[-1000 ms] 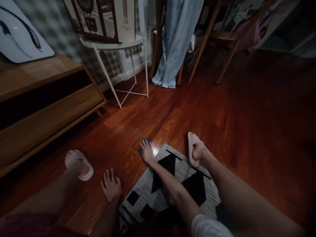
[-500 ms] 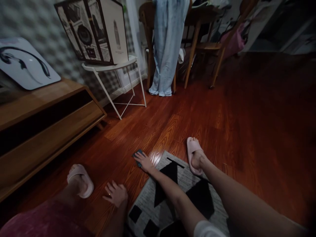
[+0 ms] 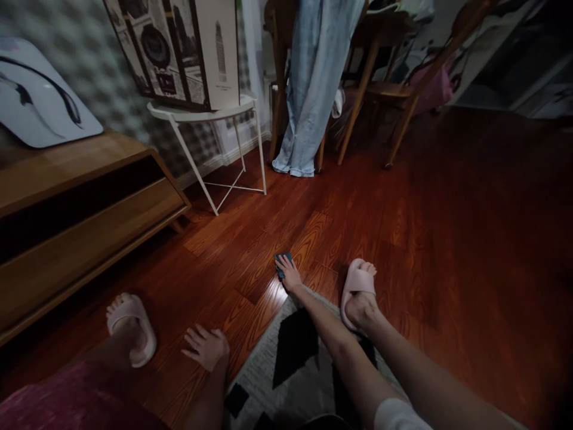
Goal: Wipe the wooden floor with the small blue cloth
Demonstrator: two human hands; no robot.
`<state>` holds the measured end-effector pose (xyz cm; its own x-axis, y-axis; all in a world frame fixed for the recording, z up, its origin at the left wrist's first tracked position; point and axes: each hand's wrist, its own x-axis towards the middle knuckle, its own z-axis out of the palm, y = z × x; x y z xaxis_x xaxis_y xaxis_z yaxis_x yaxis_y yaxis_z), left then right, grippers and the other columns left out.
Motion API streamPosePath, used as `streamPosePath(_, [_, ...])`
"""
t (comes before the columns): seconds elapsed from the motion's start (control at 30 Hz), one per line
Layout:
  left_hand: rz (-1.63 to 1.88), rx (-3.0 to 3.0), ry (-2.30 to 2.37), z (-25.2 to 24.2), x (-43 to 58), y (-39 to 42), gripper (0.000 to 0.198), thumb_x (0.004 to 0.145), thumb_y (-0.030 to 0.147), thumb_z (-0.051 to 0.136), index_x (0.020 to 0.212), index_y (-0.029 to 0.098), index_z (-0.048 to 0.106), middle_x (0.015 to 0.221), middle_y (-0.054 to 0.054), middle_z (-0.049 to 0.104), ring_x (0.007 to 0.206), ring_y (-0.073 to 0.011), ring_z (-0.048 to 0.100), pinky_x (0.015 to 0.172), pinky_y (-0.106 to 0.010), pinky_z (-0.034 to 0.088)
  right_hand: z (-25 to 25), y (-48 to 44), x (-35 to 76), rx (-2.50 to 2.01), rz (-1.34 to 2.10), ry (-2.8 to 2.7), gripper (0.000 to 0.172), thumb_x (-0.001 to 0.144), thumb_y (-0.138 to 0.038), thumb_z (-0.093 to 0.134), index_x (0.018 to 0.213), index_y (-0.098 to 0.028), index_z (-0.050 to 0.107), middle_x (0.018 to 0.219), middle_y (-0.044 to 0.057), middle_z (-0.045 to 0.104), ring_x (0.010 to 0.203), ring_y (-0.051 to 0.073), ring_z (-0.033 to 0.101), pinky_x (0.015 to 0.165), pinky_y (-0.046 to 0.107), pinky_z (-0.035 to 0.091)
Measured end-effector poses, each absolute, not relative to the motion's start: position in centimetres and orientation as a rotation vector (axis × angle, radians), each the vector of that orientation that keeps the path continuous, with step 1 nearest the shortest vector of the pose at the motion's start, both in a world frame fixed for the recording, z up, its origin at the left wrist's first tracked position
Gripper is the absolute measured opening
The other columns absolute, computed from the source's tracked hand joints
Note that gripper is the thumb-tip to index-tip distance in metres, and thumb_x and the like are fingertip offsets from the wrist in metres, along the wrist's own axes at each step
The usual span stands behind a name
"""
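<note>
My right hand (image 3: 289,273) reaches out over the wooden floor (image 3: 250,239), pressing a small dark teal cloth (image 3: 283,258) against the boards. Its fingers lie over the cloth, whose edges show around them. Closer to me, my left hand (image 3: 206,347) rests palm down on the floor with its fingers spread, holding nothing. Under my right forearm lies a grey rug (image 3: 264,364) with black shapes; the cloth is just beyond its far corner.
My feet wear pink slippers, the left slipper (image 3: 142,325) and the right slipper (image 3: 351,292). A low wooden cabinet (image 3: 147,197) stands left. Behind are a white side table (image 3: 203,114) carrying a box (image 3: 219,54), jeans (image 3: 308,89) hanging over a chair, and another wooden chair (image 3: 389,89).
My right hand has slid forward and to the right across the floor, taking the cloth with it. My left hand stays almost where it was. The camera view has shifted slightly.
</note>
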<state>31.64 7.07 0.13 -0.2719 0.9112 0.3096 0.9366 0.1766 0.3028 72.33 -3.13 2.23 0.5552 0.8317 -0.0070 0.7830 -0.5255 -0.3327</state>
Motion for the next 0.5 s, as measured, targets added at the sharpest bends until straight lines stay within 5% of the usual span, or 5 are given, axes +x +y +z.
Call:
streamPosePath(0.07, [-0.704,-1.843,-2.380,0.2,31.9,7.2,0.073,0.086,0.022,0.040,0.155,0.003,0.033,0.158,-0.032,0.040,0.153,-0.0391,0.031,0.117,-0.073,0.027,3.1,-3.3,72.1,-2.518,0.219,-1.322,0.053,0.094,-0.046,0.066,0.142,-0.027,0.055,0.163,0.009,0.036,0.150,0.034,0.029,0.123,0.062,0.020])
streamPosePath(0.2, [-0.694,-1.863,-2.405,-0.1,31.8,7.3,0.068,0.088,0.023,0.038,0.152,-0.001,0.038,0.157,-0.033,0.039,0.153,-0.0399,0.030,0.117,-0.071,0.028,4.0,-0.4,68.5,-2.519,0.226,-1.314,0.060,0.085,-0.041,0.066,0.142,-0.026,0.056,0.169,0.011,0.024,0.158,0.031,0.005,0.125,0.056,0.000])
streamPosePath(0.3, [-0.606,-1.968,-2.398,0.0,30.5,7.2,0.061,0.092,0.023,0.034,0.146,-0.003,0.047,0.156,-0.033,0.041,0.152,-0.0390,0.032,0.119,-0.070,0.027,4.0,3.0,64.5,-2.495,0.330,-1.357,0.068,0.081,-0.037,0.061,0.147,-0.023,0.052,0.171,0.013,0.019,0.159,0.028,-0.001,0.123,0.058,-0.003])
streamPosePath(0.5, [-0.109,-3.154,-1.395,2.6,29.2,7.4,0.066,0.085,0.005,0.035,0.149,0.017,0.050,0.161,-0.013,0.044,0.154,-0.0229,0.032,0.128,-0.048,0.026,5.2,6.1,59.1,-2.454,0.497,-1.470,0.071,0.078,-0.022,0.054,0.148,-0.029,0.052,0.168,0.007,0.030,0.157,0.024,0.019,0.124,0.051,0.015])
